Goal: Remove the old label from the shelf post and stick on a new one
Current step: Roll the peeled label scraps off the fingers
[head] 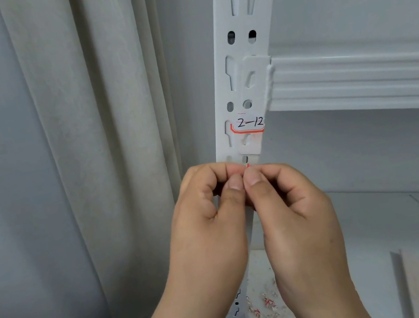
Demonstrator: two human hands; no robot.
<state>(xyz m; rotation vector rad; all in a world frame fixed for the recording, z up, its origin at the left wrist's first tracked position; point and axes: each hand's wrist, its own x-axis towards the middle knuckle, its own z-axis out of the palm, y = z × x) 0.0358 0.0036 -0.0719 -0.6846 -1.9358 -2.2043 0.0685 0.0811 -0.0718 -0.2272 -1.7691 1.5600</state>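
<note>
White perforated metal shelf post carries a white red-edged paper label marked "2-12", stuck mid-post, upper part looks torn. Left hand and right hand together pinch a small red-white sticker scrap just below it. Likely mid-task; paper bits in near tray suggest peeling.

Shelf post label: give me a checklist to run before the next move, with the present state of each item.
1. Both hands on the piece: ok. Left hand and right hand pinch a small red-and-white scrap in front of the shelf post.
2. What the scrap is, old bit or new label: cannot tell.
3. Label marked 2-12 on the post: ok.
4. Its lower edge intact: not ok, ragged paper residue remains below.
5. Peeled bits contained: ok, shreds lie in the tray below.
</note>
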